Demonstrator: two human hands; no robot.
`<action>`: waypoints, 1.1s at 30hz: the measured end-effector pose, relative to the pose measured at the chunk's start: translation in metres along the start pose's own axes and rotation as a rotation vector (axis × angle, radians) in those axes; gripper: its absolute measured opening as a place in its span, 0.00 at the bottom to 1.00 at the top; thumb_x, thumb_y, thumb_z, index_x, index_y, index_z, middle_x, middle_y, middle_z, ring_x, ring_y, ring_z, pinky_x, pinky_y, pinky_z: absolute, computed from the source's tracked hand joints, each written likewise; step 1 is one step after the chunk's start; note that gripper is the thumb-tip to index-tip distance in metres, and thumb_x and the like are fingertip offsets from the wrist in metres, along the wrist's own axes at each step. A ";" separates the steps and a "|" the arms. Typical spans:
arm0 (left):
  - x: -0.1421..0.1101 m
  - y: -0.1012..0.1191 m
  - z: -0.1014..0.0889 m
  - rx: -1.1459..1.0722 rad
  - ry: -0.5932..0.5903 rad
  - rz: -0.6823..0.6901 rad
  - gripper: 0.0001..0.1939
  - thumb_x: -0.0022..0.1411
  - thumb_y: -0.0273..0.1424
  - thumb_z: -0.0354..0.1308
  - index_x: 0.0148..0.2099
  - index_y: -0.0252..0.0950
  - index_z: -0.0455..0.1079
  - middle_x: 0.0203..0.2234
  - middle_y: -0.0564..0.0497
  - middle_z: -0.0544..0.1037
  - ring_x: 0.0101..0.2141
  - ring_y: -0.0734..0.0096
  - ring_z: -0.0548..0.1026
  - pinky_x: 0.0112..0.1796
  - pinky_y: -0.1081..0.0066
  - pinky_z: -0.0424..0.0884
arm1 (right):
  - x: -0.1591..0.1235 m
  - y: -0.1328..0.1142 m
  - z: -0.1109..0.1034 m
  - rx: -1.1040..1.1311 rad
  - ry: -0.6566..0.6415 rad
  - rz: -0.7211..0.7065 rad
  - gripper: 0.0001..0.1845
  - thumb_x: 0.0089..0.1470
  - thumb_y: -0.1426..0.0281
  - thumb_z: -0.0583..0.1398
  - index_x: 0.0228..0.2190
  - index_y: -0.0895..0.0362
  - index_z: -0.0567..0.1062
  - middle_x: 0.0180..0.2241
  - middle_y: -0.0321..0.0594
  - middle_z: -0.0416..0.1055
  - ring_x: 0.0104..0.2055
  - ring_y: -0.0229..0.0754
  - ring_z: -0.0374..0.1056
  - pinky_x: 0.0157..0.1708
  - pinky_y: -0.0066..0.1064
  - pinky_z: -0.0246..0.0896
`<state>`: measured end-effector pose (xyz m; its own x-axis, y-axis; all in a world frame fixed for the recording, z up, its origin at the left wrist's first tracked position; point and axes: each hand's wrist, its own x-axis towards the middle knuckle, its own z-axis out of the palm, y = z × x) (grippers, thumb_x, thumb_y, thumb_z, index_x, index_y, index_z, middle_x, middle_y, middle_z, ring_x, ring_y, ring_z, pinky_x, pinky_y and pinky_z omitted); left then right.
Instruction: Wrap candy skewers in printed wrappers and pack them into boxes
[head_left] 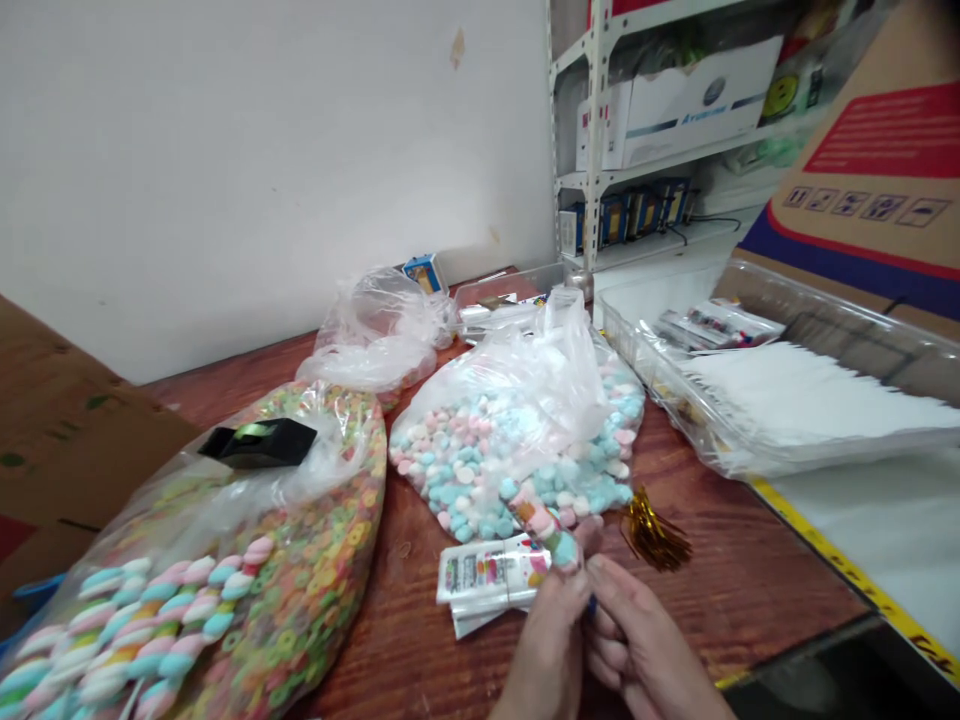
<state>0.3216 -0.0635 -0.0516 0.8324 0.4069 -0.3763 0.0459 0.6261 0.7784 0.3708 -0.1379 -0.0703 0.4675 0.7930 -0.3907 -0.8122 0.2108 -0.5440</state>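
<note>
The left hand (544, 652) and the right hand (637, 640) are pinching a tilted twisted marshmallow stick (551, 535), their fingers (604, 580) closed narrowly around its lower end, above the near part of the wooden tabletop (750, 610). Printed wrappers (487, 580) are lying just left, gold twist ties (654, 530) are lying just right, and a bag of pastel marshmallow bits (480, 470) is sitting just beyond.

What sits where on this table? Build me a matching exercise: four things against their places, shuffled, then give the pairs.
Things:
1. black tape dispenser
2. gold tinsel
3. white sheets
4. printed packets

Places:
A. in the clear plastic tray
B. beside the left hand
C. on the bag of coloured cereal rings
D. on the wooden table beyond the right hand

Pairs: 1C, 2D, 3A, 4B
</note>
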 end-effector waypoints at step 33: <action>0.012 0.022 -0.047 0.459 0.275 0.309 0.14 0.49 0.39 0.67 0.36 0.37 0.80 0.27 0.49 0.80 0.30 0.64 0.74 0.32 0.71 0.70 | 0.026 -0.079 -0.059 -1.746 0.618 -0.764 0.05 0.58 0.67 0.58 0.34 0.54 0.73 0.33 0.43 0.69 0.39 0.51 0.63 0.39 0.41 0.53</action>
<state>0.3067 -0.0136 -0.0627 0.6747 0.7190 -0.1669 0.1090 0.1266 0.9859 0.4677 -0.1681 -0.0813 0.8320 0.4785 0.2807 0.5488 -0.6356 -0.5430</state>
